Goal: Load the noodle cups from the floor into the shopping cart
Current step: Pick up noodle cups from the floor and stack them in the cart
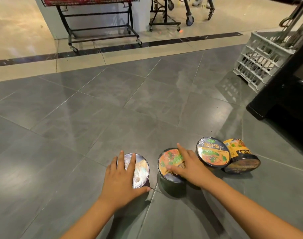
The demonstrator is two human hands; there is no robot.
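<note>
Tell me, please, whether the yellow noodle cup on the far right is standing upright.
Not upright: the yellow cup looks upside down, its wide dark rim at the floor and no lid showing.

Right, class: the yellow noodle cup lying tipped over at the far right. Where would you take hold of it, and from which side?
Probably span the yellow cup across its side wall, coming from above and the right. It lies tipped over with the wall facing up, and the tilted cup leans on its left, blocking that side.
</note>
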